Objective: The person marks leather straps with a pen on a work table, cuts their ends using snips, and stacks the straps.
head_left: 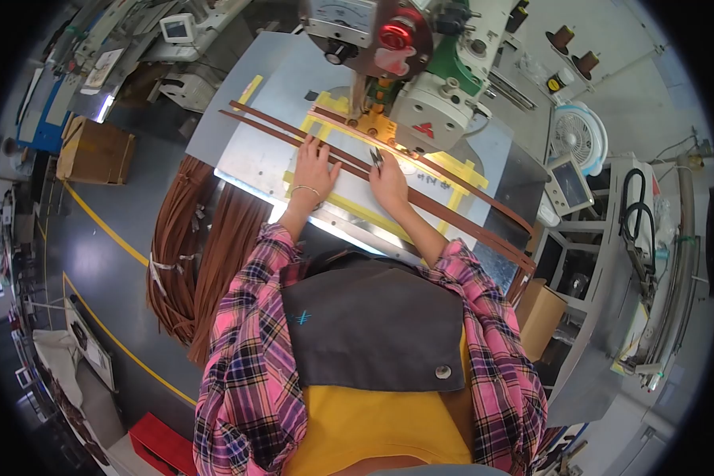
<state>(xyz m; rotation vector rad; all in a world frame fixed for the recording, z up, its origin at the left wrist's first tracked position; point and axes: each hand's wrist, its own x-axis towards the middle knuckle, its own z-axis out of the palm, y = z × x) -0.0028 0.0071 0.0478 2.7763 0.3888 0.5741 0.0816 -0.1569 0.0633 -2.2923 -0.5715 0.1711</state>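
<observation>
- From where I stand, two brown strips (444, 213) run side by side over the worktop (250, 155), roughly along its near edge — from the left side to the near right corner.
- The left hand (313, 176) lies on these strips, left of the middle; its fingers are slightly spread, the thumb held apart.
- The right hand (389, 184) is just beside it, pinching a small dark tool (377, 158) between thumb and fingers; I can't tell exactly what it is.
- Another brown strip (452, 181) lies farther from the near edge, beside yellow tape (474, 174), and passes under the machine head (440, 103).
- A thick bundle of brown strips (184, 246) hangs by the near left corner.
- Past the right edge: a white fan (577, 135) and a screen (571, 186).
</observation>
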